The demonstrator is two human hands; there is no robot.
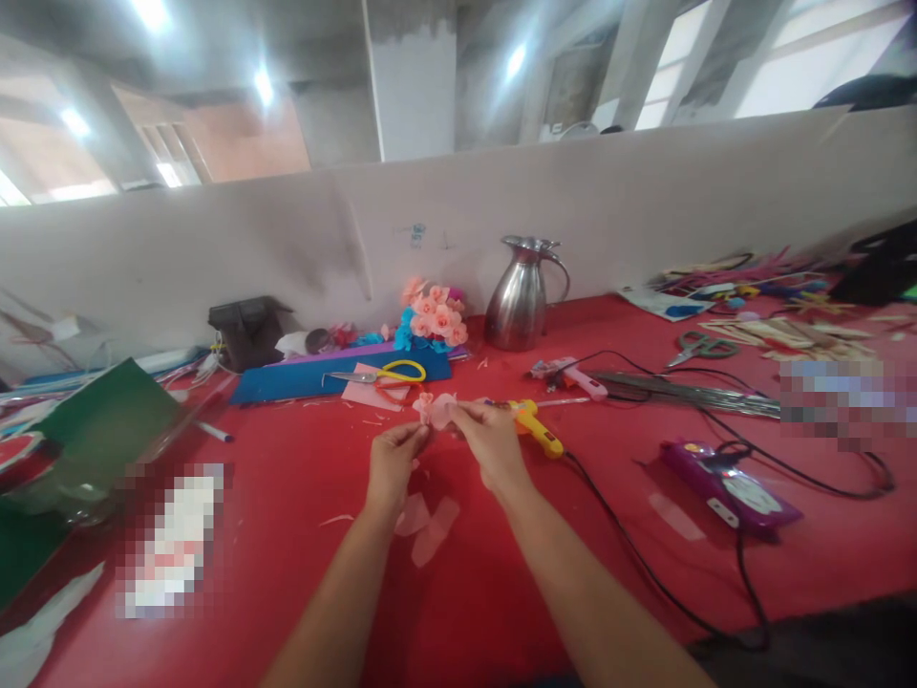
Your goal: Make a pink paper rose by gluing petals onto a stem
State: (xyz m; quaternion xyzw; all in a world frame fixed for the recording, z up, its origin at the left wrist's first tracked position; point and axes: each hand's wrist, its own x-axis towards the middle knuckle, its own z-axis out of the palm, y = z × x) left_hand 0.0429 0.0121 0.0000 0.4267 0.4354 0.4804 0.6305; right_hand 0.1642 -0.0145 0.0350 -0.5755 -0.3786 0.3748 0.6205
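Both hands meet over the middle of the red table. My left hand (394, 465) pinches the base of a small pink paper flower (423, 406). Between the fingertips of my right hand (491, 441) is a pale pink paper petal (443, 411), held against the flower's right side. Below the hands, loose pink paper petals (436, 531) lie on the table. Just right of my right hand rests a yellow glue gun (537, 429), its nozzle end partly hidden. Yellow-handled scissors (387, 374) lie beyond my left hand on pink paper.
A steel jug (517, 296) stands at the back beside a bunch of pink paper flowers (438, 315). To the right are a purple power strip (731, 489) with black cables, a bundle of wires (688, 394) and grey-handled scissors (706, 346). Green sheets (107, 420) lie left.
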